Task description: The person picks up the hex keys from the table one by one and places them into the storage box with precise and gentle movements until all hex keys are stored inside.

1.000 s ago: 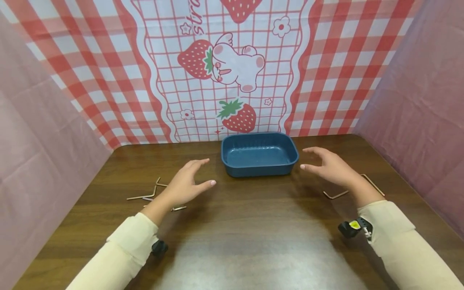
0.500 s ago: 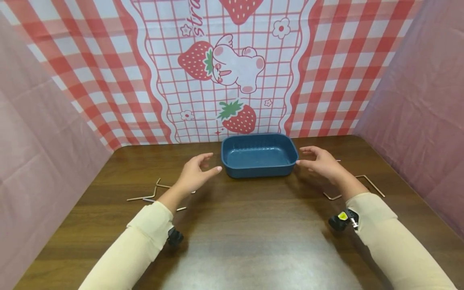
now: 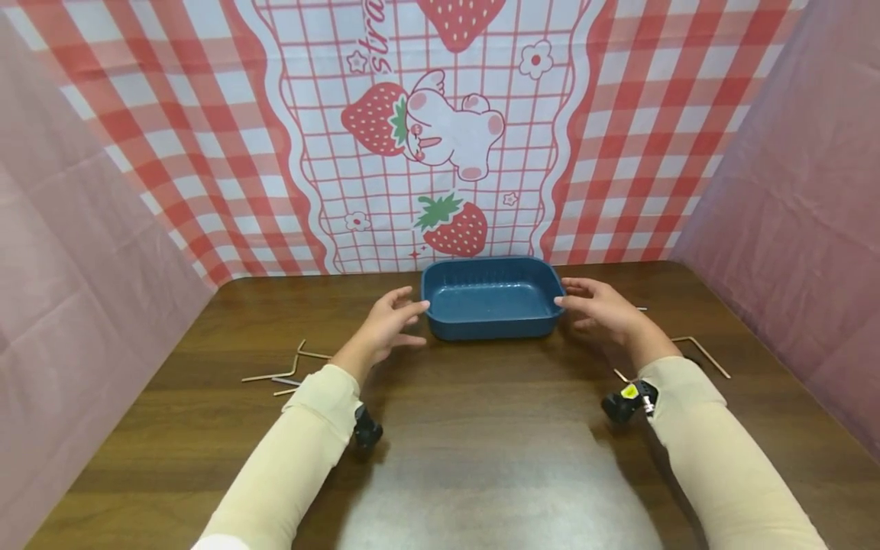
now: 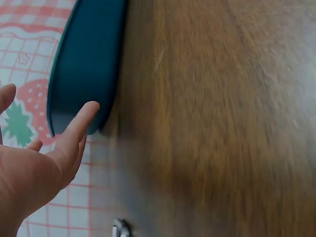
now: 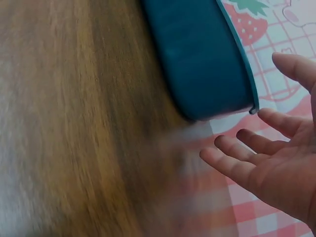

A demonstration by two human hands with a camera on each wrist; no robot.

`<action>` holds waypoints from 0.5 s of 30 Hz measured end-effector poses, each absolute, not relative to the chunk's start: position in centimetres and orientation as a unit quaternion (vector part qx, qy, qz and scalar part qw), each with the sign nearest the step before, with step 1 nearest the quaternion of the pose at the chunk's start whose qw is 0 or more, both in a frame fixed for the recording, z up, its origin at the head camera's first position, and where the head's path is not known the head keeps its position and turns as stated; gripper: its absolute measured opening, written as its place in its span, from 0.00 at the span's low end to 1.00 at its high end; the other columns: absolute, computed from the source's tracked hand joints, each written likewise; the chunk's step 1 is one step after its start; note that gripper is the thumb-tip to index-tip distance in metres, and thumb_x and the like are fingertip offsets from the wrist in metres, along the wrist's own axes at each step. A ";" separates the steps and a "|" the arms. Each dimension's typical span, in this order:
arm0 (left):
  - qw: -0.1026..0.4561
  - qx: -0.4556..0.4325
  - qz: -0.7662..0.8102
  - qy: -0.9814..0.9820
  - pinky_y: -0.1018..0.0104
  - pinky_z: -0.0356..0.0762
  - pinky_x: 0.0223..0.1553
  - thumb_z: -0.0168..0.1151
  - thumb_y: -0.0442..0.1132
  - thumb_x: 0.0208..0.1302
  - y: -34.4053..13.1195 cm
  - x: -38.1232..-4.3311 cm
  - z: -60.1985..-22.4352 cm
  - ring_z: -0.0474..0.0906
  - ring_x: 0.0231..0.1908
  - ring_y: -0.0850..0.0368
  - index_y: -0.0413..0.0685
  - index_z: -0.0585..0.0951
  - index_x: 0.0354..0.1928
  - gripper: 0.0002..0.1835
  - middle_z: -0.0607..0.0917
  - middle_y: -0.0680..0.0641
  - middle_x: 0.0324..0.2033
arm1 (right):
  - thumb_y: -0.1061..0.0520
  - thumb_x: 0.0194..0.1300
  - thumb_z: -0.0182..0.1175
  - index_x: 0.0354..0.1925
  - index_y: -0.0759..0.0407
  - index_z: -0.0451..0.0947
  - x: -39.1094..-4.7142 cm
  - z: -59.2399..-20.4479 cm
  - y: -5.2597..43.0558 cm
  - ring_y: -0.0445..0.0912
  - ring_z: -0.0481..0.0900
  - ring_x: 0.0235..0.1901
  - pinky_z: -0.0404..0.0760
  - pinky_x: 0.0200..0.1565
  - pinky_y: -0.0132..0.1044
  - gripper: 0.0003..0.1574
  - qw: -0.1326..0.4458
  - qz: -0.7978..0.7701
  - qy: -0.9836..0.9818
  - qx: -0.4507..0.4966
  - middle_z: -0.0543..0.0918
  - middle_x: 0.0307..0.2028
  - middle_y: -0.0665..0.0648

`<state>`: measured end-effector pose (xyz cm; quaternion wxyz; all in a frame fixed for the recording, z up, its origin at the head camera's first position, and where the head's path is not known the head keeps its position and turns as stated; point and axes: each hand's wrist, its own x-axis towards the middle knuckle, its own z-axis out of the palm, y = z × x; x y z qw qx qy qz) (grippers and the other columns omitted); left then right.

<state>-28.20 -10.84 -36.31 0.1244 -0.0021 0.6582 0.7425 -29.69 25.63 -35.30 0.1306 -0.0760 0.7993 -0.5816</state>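
Note:
A blue rectangular bin (image 3: 492,329) stands upright on the wooden table near the back cloth, with nothing visible inside it. My left hand (image 3: 387,325) is at the bin's left end, fingers spread and thumb close to the rim. At the right end my right hand (image 3: 605,309) has its thumb near the rim and its fingers extended beside the wall. In the right wrist view, the fingers (image 5: 232,165) are straight and lie just off the bin's end wall (image 5: 212,74). Whether either hand touches the bin I cannot tell.
Several thin bent rods, resembling hex keys (image 3: 271,376), lie left of my left forearm. More bent rods (image 3: 708,355) lie to the right, partly hidden behind my right arm. A checked strawberry cloth (image 3: 454,153) hangs directly behind the bin; pink cloths (image 3: 791,198) border both sides.
Both hands have moved inward toward the two ends of the bin, the left one rightward and the right one leftward. The bin stays in its place on the table.

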 end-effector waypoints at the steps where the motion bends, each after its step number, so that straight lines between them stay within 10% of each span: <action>1: 0.128 -0.006 0.749 0.650 0.40 0.77 0.49 0.60 0.37 0.67 -10.7 -28.4 -36.4 0.57 0.67 0.34 0.44 0.55 0.74 0.37 0.59 0.35 0.70 | 0.55 0.71 0.56 0.74 0.70 0.43 -29.8 -35.4 25.7 0.67 0.57 0.67 0.65 0.61 0.64 0.47 0.137 -0.595 0.789 -0.075 0.52 0.71 0.74; 15: 0.148 -0.035 0.804 0.575 0.34 0.73 0.49 0.54 0.30 0.64 -9.4 -29.9 -37.9 0.54 0.69 0.37 0.48 0.54 0.75 0.39 0.63 0.34 0.69 | 0.54 0.73 0.51 0.76 0.62 0.40 -30.8 -36.4 25.7 0.56 0.74 0.51 0.74 0.54 0.60 0.44 0.168 -0.699 0.695 -0.002 0.52 0.71 0.71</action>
